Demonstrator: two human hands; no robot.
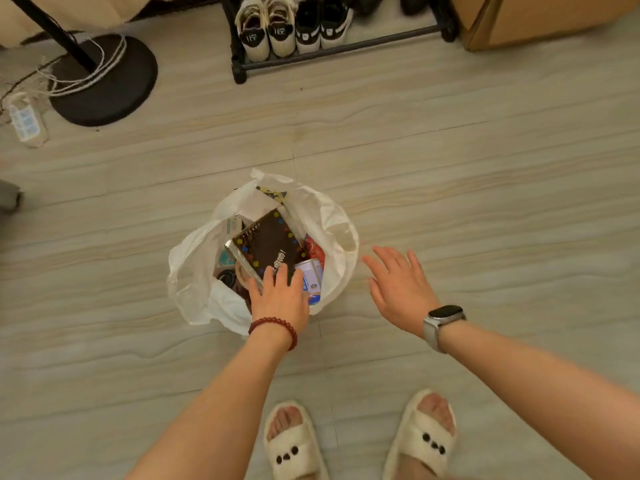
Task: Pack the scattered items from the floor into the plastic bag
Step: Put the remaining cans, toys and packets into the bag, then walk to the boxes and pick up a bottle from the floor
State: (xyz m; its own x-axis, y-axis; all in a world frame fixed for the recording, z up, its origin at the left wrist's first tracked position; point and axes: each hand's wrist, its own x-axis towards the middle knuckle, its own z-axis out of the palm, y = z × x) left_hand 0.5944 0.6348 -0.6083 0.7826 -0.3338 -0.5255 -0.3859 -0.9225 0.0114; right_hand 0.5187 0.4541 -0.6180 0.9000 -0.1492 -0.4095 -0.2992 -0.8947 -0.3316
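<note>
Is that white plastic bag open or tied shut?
Open: the plastic bag gapes wide, showing a dark box and a can inside.

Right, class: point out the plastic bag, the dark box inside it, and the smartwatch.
plastic bag (194,265), head view, on its left wall.
dark box (266,244), head view, middle of its dotted lid.
smartwatch (446,312), head view, on its black screen at the right wrist.

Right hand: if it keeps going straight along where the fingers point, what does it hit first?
Probably the right-side rim of the plastic bag. The right hand is open, fingers aimed up-left toward it, with only bare floor between. Height above the floor is unclear, so it might pass over the rim.
</note>
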